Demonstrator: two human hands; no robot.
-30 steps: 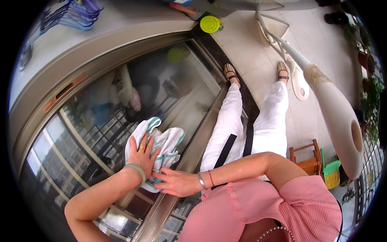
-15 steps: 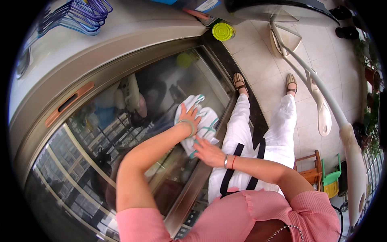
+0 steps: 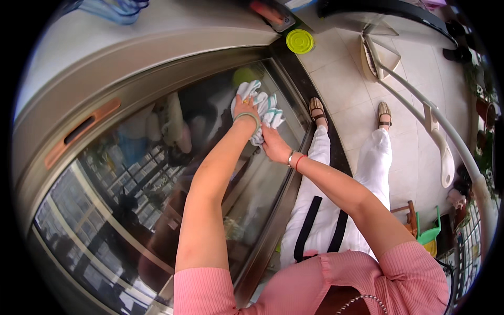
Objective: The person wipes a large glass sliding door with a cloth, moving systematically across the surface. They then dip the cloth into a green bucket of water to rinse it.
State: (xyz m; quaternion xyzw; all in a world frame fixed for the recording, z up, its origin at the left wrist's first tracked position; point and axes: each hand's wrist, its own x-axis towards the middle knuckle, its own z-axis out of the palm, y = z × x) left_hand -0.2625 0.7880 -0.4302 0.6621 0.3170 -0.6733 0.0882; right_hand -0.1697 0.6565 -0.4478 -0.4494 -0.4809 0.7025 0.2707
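A white cloth (image 3: 272, 111) with teal stripes lies bunched against the dark glass pane (image 3: 210, 157) of a sliding door. My left hand (image 3: 245, 108) presses on the cloth, its fingers pushed into the folds and partly hidden by them. At the cloth's lower edge my right hand (image 3: 274, 144) grips a bunched part; its fingertips are partly out of sight under the fabric. The glass mirrors buildings and window bars.
A metal frame with a copper-coloured recessed handle (image 3: 82, 132) borders the pane. A yellow-green lid (image 3: 300, 41) and a phone (image 3: 282, 22) are beyond the far corner. Blue hangers (image 3: 118, 11) lie upper left. On the right are a white long-handled appliance (image 3: 446, 152) and a green chair (image 3: 430, 230).
Both hands have moved the cloth up the glass, away from me, toward the pane's far corner. The cloth is more bunched, and my right hand has closed on its edge.
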